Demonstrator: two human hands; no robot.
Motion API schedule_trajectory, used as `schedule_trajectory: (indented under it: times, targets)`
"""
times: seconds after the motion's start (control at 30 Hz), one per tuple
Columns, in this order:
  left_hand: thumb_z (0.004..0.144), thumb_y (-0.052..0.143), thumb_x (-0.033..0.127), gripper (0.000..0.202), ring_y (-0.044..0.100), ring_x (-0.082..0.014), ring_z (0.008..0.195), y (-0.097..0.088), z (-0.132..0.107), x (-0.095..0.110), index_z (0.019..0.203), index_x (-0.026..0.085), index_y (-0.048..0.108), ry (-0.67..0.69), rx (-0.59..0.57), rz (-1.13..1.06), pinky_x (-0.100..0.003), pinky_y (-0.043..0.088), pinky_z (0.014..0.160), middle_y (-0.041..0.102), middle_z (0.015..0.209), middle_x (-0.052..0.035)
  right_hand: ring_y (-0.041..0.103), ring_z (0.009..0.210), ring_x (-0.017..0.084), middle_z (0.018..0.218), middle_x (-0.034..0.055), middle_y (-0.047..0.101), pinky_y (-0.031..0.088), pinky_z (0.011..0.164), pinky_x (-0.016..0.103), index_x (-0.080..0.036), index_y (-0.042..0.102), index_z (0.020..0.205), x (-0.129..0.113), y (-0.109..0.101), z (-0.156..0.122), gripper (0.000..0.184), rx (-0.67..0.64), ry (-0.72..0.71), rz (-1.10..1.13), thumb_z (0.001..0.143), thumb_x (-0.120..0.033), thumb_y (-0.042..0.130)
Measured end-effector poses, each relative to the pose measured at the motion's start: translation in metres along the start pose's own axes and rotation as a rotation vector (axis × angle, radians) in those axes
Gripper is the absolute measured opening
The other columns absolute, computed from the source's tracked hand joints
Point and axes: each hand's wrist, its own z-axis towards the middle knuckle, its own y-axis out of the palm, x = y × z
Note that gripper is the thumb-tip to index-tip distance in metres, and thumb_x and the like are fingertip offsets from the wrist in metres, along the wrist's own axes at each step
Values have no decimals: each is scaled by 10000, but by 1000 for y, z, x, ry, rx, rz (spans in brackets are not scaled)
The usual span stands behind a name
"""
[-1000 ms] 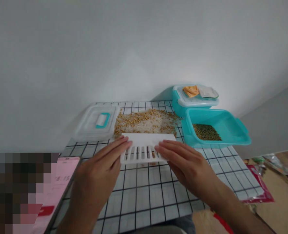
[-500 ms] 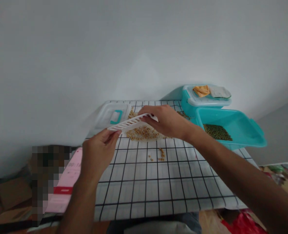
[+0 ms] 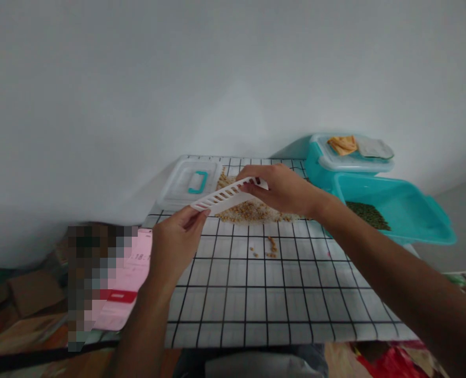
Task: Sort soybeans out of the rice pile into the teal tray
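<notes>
My left hand [image 3: 179, 239] pinches the near-left end of a white slotted plastic strip [image 3: 229, 197], possibly the side of a shallow basket. On its far-right end the fingers of my right hand [image 3: 278, 188] are closed. The strip is tilted, right end higher, above a pile of yellow and pale grains [image 3: 252, 211] on the table. Part of the pile is hidden behind the strip and my right hand. A few loose yellow kernels [image 3: 272, 248] lie nearer to me on the checked tablecloth [image 3: 233, 299].
At the right stands an open turquoise bin [image 3: 414, 210] with green beans [image 3: 369, 215] inside. Behind it, a lidded turquoise box [image 3: 319, 163] carries an orange cloth [image 3: 342, 145] and a pale cloth [image 3: 374, 148]. A clear lid [image 3: 173, 181] with a turquoise handle lies back left. A pink phone screen [image 3: 128, 278] is at the left.
The whole scene has shifted right in view as the camera turned. Both hands keep hold of the slotted strip, which now shows more of its slotted face.
</notes>
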Motion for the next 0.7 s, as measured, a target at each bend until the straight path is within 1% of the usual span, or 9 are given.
schedule_trajectory:
  times: [0.13,0.3,0.53,0.7]
  targets:
    - [951,630,435,286,753,-216,1023,0,0,2,1197,332,734,3,-22,61,-375,581,972,796,1093,25,596,750,113,982,11,739,391,706,238,-207,696,1140,5,1,-7,228,9,28,1,1001,-250,519]
    - [944,640,428,274,755,-224,1016,1,-1,5,1180,335,743,33,-31,107,-388,575,992,796,1099,20,627,831,142,1026,32,741,415,730,250,-197,692,1132,8,1,-15,224,1,66,32,1004,-277,526]
    - [940,638,422,282,765,-233,982,-2,-5,12,1184,330,745,42,-40,128,-387,597,939,802,1066,10,635,828,150,1003,31,741,412,712,262,-201,688,1131,4,-1,-23,233,6,105,22,1010,-308,520]
    - [938,634,430,283,768,-241,970,-3,-5,11,1173,323,750,40,-39,147,-381,600,913,806,1045,3,640,826,156,1008,41,746,407,707,266,-200,690,1143,3,0,-24,243,6,135,-3,1008,-319,527]
